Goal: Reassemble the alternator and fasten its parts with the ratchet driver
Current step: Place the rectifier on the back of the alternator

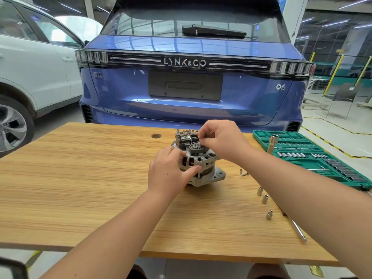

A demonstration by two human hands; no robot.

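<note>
Workshop floor, with a blue car [191,77] parked directly behind a wooden tabletop [80,178]. At the tabletop's centre, toward the far edge, stands the alternator [198,160], rear end up. Left hand [168,172] grips the alternator housing, thumb against its side. Right hand [221,137] is above the alternator's top, thumb and forefinger pinching a small part too small to identify. Loose screws [244,173] lie just right of the alternator; three sockets [264,198] stand nearer the front. A green socket case [314,156] lies open at the right edge.
</note>
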